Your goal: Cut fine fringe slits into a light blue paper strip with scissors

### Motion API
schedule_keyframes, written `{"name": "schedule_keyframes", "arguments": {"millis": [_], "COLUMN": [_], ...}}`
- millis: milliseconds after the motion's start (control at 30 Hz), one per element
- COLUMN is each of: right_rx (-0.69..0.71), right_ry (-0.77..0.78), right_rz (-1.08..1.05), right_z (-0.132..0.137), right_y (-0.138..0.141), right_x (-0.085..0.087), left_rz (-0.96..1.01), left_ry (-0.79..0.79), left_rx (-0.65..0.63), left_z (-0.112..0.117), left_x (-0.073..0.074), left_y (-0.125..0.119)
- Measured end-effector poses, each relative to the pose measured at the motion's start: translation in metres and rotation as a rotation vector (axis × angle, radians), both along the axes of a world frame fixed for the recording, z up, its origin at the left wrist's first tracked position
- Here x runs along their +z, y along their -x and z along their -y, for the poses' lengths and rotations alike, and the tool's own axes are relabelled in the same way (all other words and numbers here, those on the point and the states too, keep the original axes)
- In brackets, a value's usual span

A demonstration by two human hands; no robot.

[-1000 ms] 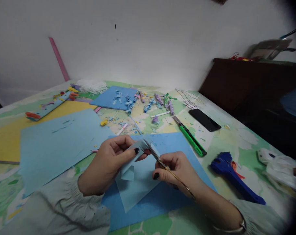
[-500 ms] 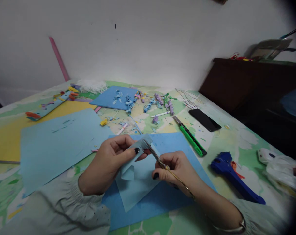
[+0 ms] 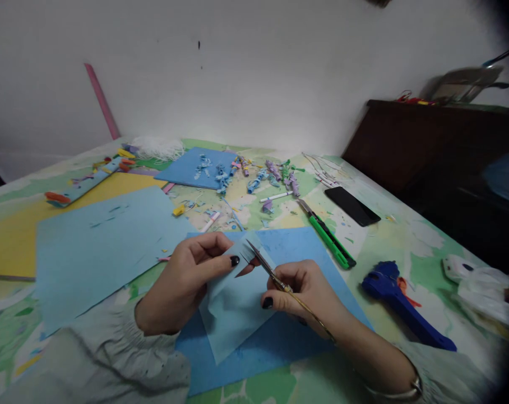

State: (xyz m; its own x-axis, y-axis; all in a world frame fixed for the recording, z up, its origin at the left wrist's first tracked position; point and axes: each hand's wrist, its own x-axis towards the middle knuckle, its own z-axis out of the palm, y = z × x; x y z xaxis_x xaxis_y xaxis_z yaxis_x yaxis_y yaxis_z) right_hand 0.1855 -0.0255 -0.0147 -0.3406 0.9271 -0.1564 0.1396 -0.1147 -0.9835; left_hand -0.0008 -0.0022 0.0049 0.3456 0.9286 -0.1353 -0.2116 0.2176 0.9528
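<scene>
My left hand [image 3: 187, 278] pinches the top edge of a light blue paper piece [image 3: 233, 308] between thumb and fingers, holding it just above a darker blue sheet [image 3: 280, 336]. My right hand [image 3: 307, 292] grips small gold-handled scissors [image 3: 275, 278], whose blades point up and left into the paper's top edge next to my left thumb. Both hands are closed, close together at the table's near middle.
A large light blue sheet [image 3: 98, 247] lies on a yellow sheet [image 3: 10, 241] at left. A green utility knife [image 3: 328, 238], a black phone [image 3: 352, 206], a blue glue gun [image 3: 401, 306] and white plastic [image 3: 477, 286] lie at right. Rolled paper scraps [image 3: 254, 177] litter the far table.
The small folded flap under my left thumb has flattened out against the paper. Hands and scissors have barely moved.
</scene>
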Motion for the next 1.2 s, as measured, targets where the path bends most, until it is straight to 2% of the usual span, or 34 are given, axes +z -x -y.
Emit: {"name": "schedule_keyframes", "arguments": {"millis": [433,767,1200], "right_rx": [0.025,0.038,0.078], "right_ry": [-0.008,0.022,0.028], "right_rz": [0.010,-0.012,-0.033], "right_z": [-0.0002,0.0003,0.0011], "right_y": [0.0013,0.0001,0.0008], "right_x": [-0.0028,-0.0016,0.0002], "left_rz": [-0.068,-0.067,-0.116], "left_ry": [-0.051,-0.052,-0.058], "left_rx": [0.059,0.042,0.041], "left_z": [0.0001,-0.0017,-0.0023], "left_x": [0.0004,-0.0041,-0.0009], "left_y": [-0.0012,0.0010,0.0016]}}
